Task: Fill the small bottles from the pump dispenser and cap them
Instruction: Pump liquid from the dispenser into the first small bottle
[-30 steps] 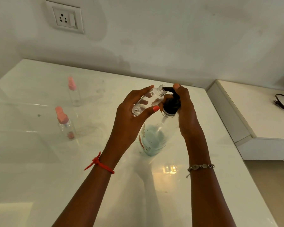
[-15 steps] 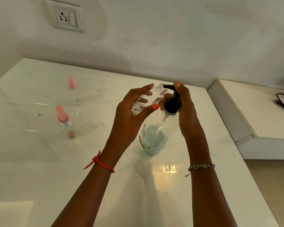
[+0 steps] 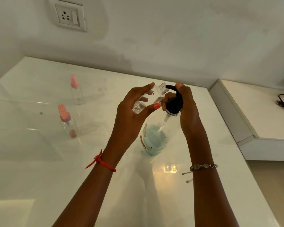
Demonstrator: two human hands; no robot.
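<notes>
gripping the uncapped small bottle (image 3: pixel 147 100) at the pump dispenser (image 3: pixel 156 138) spout, left hand (image 3: pixel 131 115); right hand (image 3: pixel 187 108) clamped on its head; two capped bottles (image 3: pixel 67 122) left of it, maybe finished.

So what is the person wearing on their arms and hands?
No sleeves show; both arms are bare. The left hand has a red string tied round its wrist, knotted, with loose ends sticking out, and its thumbnail is painted orange-pink. The right hand has a thin silvery chain bracelet at its wrist, with a little end dangling.
</notes>
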